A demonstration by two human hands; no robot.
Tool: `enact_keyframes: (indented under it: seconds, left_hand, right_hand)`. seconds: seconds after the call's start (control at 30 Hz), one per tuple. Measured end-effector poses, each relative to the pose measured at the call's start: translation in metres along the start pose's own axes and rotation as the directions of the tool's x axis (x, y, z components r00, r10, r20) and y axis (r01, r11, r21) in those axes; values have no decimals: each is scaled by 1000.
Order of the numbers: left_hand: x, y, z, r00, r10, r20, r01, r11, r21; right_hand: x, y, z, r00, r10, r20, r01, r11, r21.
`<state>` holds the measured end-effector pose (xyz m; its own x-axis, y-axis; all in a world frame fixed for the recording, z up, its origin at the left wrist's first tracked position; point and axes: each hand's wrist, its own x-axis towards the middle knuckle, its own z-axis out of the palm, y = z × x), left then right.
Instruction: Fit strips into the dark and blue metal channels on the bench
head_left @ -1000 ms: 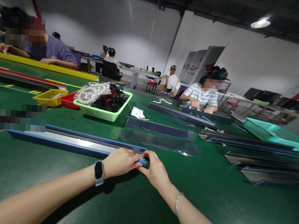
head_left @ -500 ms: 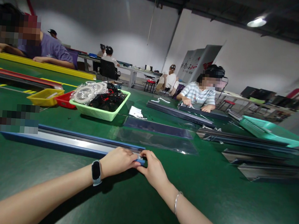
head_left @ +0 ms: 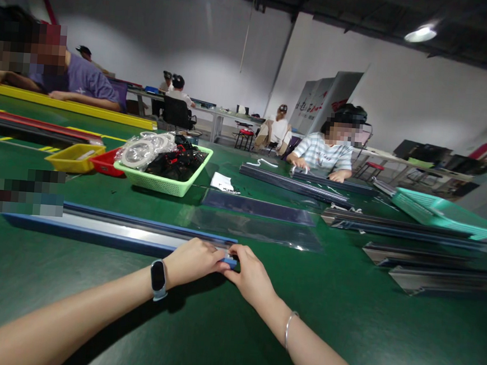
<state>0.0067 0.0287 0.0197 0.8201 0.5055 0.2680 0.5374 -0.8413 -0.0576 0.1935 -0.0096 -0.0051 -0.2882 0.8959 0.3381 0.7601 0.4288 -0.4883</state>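
Note:
A long blue profile [head_left: 121, 232] with a pale, shiny inner face lies on the green table [head_left: 232, 328], running from the left to the middle. At its right end my left hand [head_left: 197, 259] grips the near edge, a dark watch on the wrist. My right hand [head_left: 249, 273], with a silver bangle on the wrist, closes its thumb and fingers round the tip of the same end. The fingertips of both hands nearly meet there. Whatever small part may be between them is too hidden to tell.
Beyond the profile lie clear plastic strips [head_left: 258, 207] and a green basket [head_left: 163, 184] of bagged rings and black parts. Yellow [head_left: 74, 161] and red [head_left: 106, 163] trays stand left of it. Dark profiles [head_left: 404, 229] and a teal basket [head_left: 443, 212] lie right. People sit across the table.

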Motion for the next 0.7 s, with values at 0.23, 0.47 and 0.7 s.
enact_keyframes:
  seconds: [0.23,0.47,0.7]
  left_hand:
    - [-2,4,-1,999,-36,-24,36,999,8]
    - [-4,5,0,997,-35,-63,33,999,-31]
    - [-5,4,1,998,-39,-56,35,997,-67]
  right_hand:
    - [2,-3,-2,998,-60,30,61,997,-44]
    - [5,-7,-6,995,-88,51,93,990,-107]
    - [7,-8,-7,991,-106,81,118,980,-159]
